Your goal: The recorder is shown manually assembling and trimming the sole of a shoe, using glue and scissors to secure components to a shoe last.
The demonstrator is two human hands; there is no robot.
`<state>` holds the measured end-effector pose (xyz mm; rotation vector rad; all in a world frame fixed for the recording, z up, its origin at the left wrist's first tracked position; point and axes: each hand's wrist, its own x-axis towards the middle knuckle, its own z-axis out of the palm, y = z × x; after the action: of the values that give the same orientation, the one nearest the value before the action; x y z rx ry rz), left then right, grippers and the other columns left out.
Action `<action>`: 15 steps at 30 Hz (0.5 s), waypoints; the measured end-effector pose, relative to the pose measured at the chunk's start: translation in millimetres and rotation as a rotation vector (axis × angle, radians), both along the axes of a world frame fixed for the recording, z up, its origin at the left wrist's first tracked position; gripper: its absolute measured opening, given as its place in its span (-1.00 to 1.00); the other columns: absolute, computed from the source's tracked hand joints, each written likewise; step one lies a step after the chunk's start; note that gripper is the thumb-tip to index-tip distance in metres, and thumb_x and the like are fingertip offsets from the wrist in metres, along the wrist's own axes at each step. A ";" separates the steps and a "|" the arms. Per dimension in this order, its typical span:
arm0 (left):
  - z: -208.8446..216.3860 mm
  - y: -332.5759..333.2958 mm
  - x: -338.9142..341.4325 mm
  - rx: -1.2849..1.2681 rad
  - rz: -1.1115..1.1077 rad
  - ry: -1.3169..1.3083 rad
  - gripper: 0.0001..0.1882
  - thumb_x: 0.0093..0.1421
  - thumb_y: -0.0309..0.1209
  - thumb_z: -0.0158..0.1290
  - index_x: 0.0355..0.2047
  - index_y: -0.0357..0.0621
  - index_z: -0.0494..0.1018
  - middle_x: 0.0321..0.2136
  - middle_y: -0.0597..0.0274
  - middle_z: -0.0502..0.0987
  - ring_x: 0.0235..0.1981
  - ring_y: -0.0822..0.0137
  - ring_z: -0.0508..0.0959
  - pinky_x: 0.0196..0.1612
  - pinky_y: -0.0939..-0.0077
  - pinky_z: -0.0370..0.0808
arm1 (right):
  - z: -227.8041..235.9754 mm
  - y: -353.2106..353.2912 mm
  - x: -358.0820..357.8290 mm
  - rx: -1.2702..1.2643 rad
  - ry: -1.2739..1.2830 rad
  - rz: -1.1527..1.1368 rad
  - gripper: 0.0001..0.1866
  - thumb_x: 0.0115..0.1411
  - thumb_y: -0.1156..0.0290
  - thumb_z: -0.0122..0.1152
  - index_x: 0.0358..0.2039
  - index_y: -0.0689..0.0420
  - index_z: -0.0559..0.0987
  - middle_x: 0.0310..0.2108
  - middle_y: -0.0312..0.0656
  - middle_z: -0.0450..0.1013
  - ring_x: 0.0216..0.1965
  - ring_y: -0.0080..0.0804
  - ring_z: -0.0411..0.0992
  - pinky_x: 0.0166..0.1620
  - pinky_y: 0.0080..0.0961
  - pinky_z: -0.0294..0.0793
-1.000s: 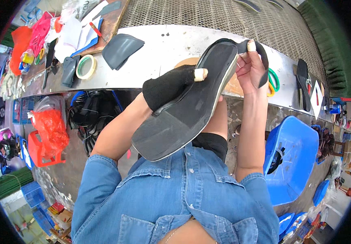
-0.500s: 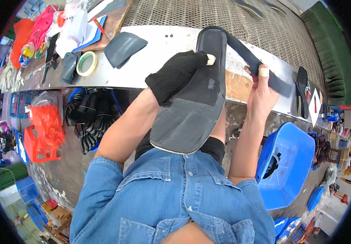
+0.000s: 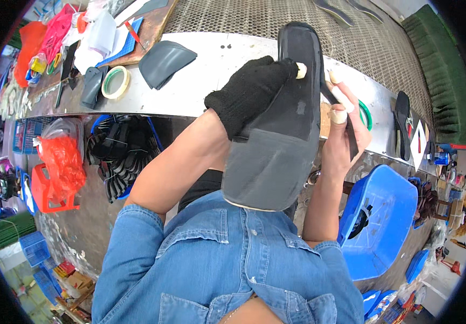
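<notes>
Head view, from my remote post: at left, a tape roll (image 3: 116, 95) lies near a dark grey sheet (image 3: 165, 63) on the bench (image 3: 206, 75). Next, the gloved left hand (image 3: 257, 89) grips a black shoe sole (image 3: 268, 167) over the bench's near edge, thumb on its face; its other fingers I cannot tell. The right hand (image 3: 346, 121) holds a black strip (image 3: 353, 141) between thumb and fingers, beside the sole's right edge.

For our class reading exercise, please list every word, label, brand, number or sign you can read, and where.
No text can be read.
Sole and black strip: no lettering visible.
White papers: no legible words.
Clear bag: any print is too blurred.
Background items: too small to read.
</notes>
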<state>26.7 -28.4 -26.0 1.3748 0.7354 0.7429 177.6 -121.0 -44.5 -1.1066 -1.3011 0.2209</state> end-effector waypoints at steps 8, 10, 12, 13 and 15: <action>5.9 -4.8 3.5 -0.528 -0.080 -0.621 -0.56 0.15 -0.21 0.01 -0.08 -0.29 0.36 -0.23 0.02 0.51 -0.26 0.29 0.58 -0.21 0.54 0.55 | 1.0 2.5 -8.5 -0.128 0.209 0.104 -0.74 0.19 0.49 0.09 -0.14 0.35 0.53 -0.08 -0.01 0.43 -0.03 -0.36 0.35 0.08 -0.42 0.23; 2.3 1.2 -1.2 -0.490 -0.044 -0.633 -0.53 0.16 -0.20 -0.02 -0.05 -0.32 0.33 -0.16 -0.03 0.49 -0.21 0.22 0.57 -0.12 0.47 0.53 | -3.9 -1.5 -8.6 -0.188 0.412 0.085 -0.76 0.15 0.53 0.16 -0.16 0.33 0.53 -0.21 -0.12 0.49 -0.20 -0.50 0.43 -0.07 -0.58 0.36; 5.2 10.3 -3.7 -0.442 -0.048 -0.621 -0.51 0.16 -0.19 -0.04 -0.04 -0.36 0.31 -0.13 -0.04 0.47 -0.17 0.17 0.54 -0.05 0.39 0.50 | -3.4 -5.5 -14.5 -0.125 0.427 0.089 -0.77 0.13 0.54 0.19 -0.18 0.32 0.54 -0.31 -0.25 0.50 -0.33 -0.62 0.43 -0.19 -0.68 0.39; 2.1 17.1 -7.1 -0.371 -0.120 -0.627 -0.50 0.18 -0.19 -0.06 -0.02 -0.36 0.28 -0.13 -0.03 0.46 -0.12 0.16 0.52 -0.02 0.35 0.49 | -2.9 -8.6 -19.3 -0.113 0.411 0.051 -0.78 0.12 0.55 0.19 -0.19 0.31 0.54 -0.33 -0.27 0.49 -0.34 -0.63 0.42 -0.20 -0.68 0.39; -2.2 16.0 -4.9 -0.448 -0.096 -0.678 -0.49 0.19 -0.18 -0.07 0.00 -0.37 0.27 -0.12 -0.04 0.45 -0.11 0.15 0.52 -0.03 0.35 0.49 | 3.4 -12.6 -34.6 -0.082 0.459 0.028 -0.84 0.10 0.60 0.20 -0.26 0.31 0.56 -0.42 -0.30 0.46 -0.42 -0.65 0.38 -0.29 -0.71 0.37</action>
<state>21.8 -12.5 -28.1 0.6761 0.2646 0.8399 143.0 -133.5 -41.1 -1.0306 -0.9037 0.5209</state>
